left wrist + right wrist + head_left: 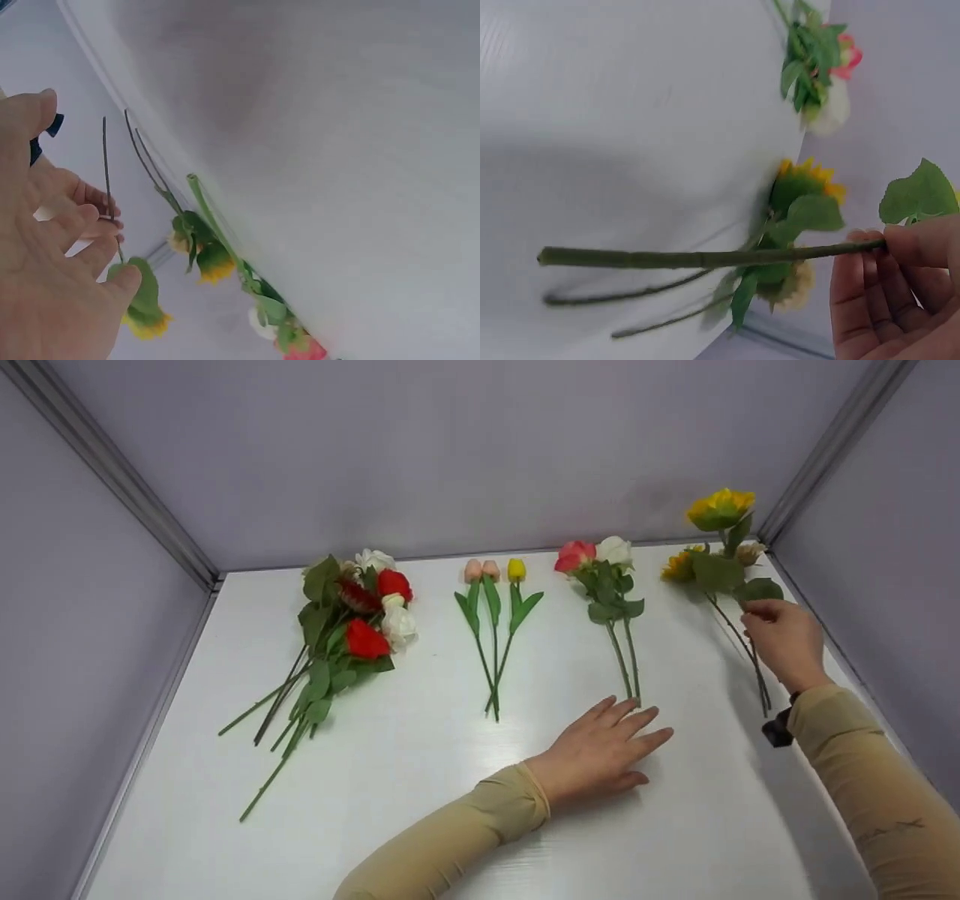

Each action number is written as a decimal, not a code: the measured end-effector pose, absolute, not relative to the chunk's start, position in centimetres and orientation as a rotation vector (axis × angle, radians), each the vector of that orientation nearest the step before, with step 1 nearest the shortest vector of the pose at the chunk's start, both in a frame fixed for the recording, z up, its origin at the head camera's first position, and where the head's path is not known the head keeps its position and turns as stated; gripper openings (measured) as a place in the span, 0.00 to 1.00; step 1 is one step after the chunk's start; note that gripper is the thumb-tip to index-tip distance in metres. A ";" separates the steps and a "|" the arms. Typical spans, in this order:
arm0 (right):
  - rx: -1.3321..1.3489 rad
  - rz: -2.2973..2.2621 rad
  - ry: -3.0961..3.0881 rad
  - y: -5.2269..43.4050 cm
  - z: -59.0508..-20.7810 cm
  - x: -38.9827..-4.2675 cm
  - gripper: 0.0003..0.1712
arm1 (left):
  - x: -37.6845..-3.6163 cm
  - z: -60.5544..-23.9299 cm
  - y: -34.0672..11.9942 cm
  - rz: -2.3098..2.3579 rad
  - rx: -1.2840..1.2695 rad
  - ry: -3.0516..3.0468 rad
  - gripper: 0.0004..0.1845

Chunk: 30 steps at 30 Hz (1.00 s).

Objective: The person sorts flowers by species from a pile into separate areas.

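My right hand (787,641) pinches the stem (667,259) of a yellow sunflower (721,508) between thumb and fingers. That sunflower is raised above the table, its bloom toward the back wall. Beneath it lie a second sunflower (679,566) and a pale beige flower (748,555), their stems side by side. My left hand (604,746) is spread, fingers straight, close to the lower stem ends of a pink rose (575,556) and a white rose (615,550). Whether it touches those stems, I cannot tell. Nothing is in its grasp in the left wrist view.
Two pink tulips (481,571) and a yellow tulip (517,569) lie mid-table with crossing stems. Farther left is a pile of red roses (367,639), white flowers (400,626) and leaves. Grey panels (480,457) enclose the white table (420,780) at the back and sides.
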State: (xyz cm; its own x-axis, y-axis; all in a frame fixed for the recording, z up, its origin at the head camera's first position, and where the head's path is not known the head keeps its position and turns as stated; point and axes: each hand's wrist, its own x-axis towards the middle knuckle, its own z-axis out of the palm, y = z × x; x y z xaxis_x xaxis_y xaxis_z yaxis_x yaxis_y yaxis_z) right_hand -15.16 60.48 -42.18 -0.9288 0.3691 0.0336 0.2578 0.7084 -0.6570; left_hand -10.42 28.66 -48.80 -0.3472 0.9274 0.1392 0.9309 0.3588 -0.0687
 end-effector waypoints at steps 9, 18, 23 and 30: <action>-0.527 0.764 -2.796 64.6 -44.6 -14.5 0.24 | -9.4 -48.9 29.7 -0.068 -1.784 -2.497 0.39; -0.513 0.731 -2.909 65.2 -47.0 -14.4 0.23 | -9.3 -49.3 29.6 -0.055 -1.809 -2.536 0.38; -0.488 0.720 -2.943 65.0 -47.4 -14.8 0.21 | -9.1 -49.5 29.5 -0.062 -1.834 -2.523 0.38; -0.530 0.753 -2.926 64.9 -47.2 -14.6 0.24 | -9.1 -49.5 29.5 -0.068 -1.842 -2.522 0.38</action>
State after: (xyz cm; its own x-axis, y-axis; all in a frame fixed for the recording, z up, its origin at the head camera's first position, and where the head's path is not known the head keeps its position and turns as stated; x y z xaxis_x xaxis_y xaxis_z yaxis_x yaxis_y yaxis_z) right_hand -14.61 64.88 -47.22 -0.9377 0.3472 -0.0139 0.3107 0.8200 -0.4807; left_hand -9.14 29.49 -49.53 -0.3046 0.9516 0.0404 0.9524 0.3038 0.0245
